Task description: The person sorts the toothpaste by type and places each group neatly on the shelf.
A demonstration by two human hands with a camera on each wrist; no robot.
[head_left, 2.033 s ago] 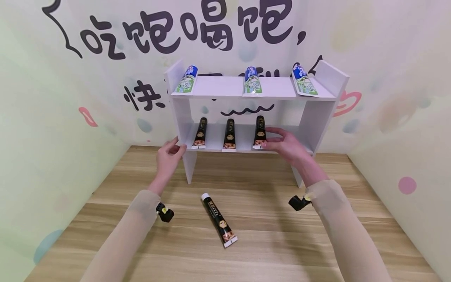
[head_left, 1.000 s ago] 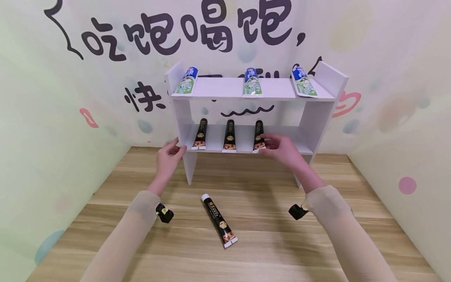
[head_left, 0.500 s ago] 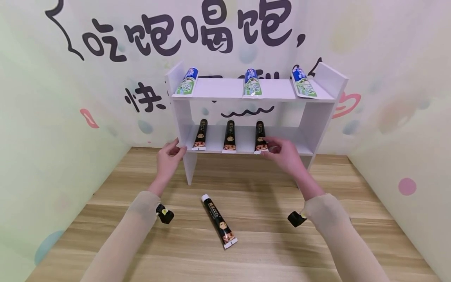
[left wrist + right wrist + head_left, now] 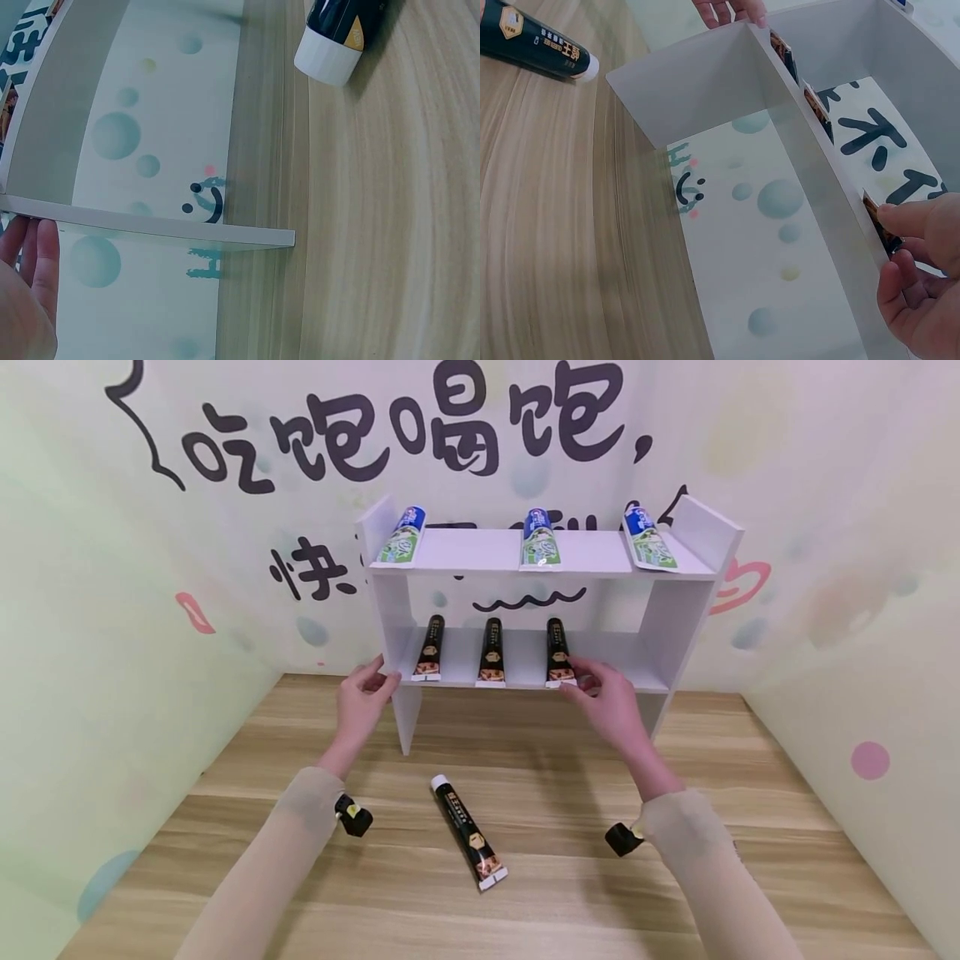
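A white two-tier shelf (image 4: 517, 550) stands near the back wall. My left hand (image 4: 363, 700) grips its left side panel at the lower tier, with fingertips against the outer face in the left wrist view. Three black toothpaste tubes lie on the lower tier, crimped ends forward. With thumb and index finger, my right hand (image 4: 606, 697) holds the near end of the rightmost black toothpaste tube (image 4: 557, 647); its other fingers are curled below in the right wrist view. The middle black tube (image 4: 492, 647) and left black tube (image 4: 431, 645) lie apart from both hands.
Three blue-and-green toothpaste tubes lie on the top tier, at left (image 4: 403, 537), middle (image 4: 540, 539) and right (image 4: 648, 539). Another black toothpaste tube (image 4: 468, 831) lies on the wooden table (image 4: 555, 893) before the shelf, white cap toward it. Patterned walls enclose the table.
The rightmost black tube has come slightly forward and shifted a little right over the last seconds. My right hand has moved lower, toward its near end. My left hand keeps its place.
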